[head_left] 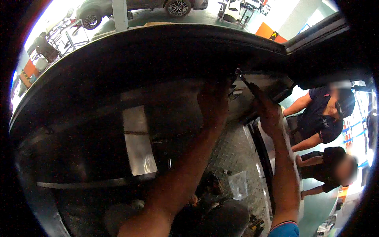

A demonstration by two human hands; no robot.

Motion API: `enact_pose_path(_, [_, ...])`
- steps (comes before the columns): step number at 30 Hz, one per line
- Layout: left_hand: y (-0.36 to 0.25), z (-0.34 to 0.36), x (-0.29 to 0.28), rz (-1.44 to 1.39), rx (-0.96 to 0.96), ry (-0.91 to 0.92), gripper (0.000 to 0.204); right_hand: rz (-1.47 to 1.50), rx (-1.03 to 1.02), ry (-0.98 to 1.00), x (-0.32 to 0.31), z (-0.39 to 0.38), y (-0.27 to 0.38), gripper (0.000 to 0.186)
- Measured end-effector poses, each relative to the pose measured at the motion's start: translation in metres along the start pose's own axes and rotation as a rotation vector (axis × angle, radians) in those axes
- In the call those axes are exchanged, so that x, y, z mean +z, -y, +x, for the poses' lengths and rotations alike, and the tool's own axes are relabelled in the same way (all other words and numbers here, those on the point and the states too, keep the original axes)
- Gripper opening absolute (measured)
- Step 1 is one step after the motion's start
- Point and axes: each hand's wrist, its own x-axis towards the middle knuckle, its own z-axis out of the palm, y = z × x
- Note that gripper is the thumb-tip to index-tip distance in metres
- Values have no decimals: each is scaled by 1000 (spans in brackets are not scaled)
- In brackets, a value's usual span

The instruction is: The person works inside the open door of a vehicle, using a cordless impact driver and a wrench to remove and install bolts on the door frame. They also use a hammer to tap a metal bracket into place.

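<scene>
My right hand (269, 116) is closed round the handle of a wrench (246, 81). The wrench's shiny rounded head points up and left, against the dark underside of a panel below the windscreen. Close by on the left, my left hand (213, 98) reaches up to the same dark area, near a small light metal piece (237, 92). Deep shadow hides its fingers, so whether it grips anything is unclear. A pale panel (264, 89) with a dark edge lies behind the wrench.
Below my arms is a tread-plate floor (227, 154) with a clear plastic bag (239, 185) and small dark parts (256, 225). A bright metal strip (138, 140) stands left. Two people (325, 114) lean in beyond the right-hand sill. Outside, a car (146, 6) stands past a post.
</scene>
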Motion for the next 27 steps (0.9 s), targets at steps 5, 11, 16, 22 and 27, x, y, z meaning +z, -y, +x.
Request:
enact_pose_path(5, [-1, -6, 2, -78, -133, -20, 30, -159, -127, 248, -26, 36, -4, 53])
enact_pose_path(11, [1, -6, 4, 14, -102, -9, 22, -460, -373, 320, -41, 66, -28, 40])
enact_pose_path(16, [-2, -5, 7, -108, -213, -24, 16, -392, -69, 415, -40, 55, 24, 39])
enact_pose_path(22, [-8, -12, 15, -119, -254, -87, 15, -170, -117, 240, -35, 43, 10, 43])
enact_pose_path(27, [-3, -12, 23, -260, -219, -171, 14, -229, 38, 228, -28, 37, 42, 50])
